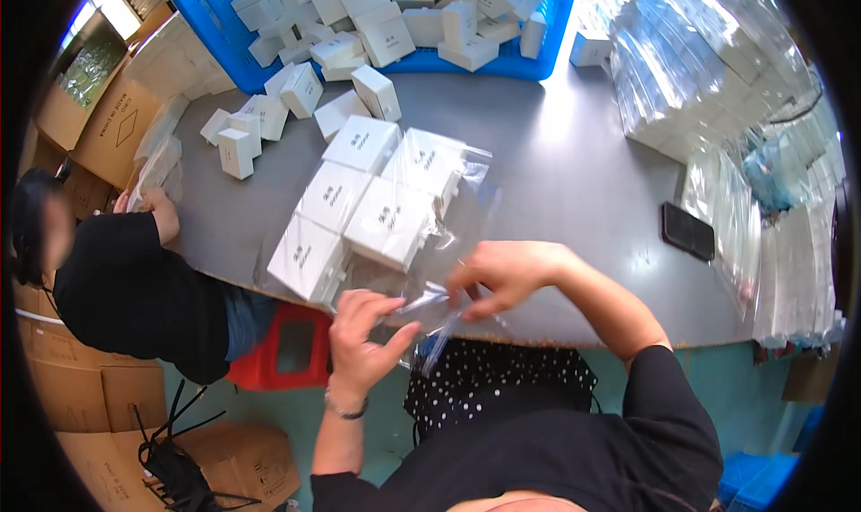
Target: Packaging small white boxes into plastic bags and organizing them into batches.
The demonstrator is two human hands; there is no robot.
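Both hands pinch the bag at the table's near edge.
Left hand (359, 333) and right hand (502, 274) grip the bag (448, 252); a hard tug could tear it.

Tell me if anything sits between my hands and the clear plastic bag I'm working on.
Nothing visible does. The left hand and right hand both already pinch the clear plastic bag at the near edge of the grey table.

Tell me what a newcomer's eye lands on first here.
First, the left hand and right hand pinching a clear plastic bag at the near edge of the grey table. Just beyond lie bagged white boxes. At the far edge, a blue crate brims with more small white boxes, some spilled onto the table.
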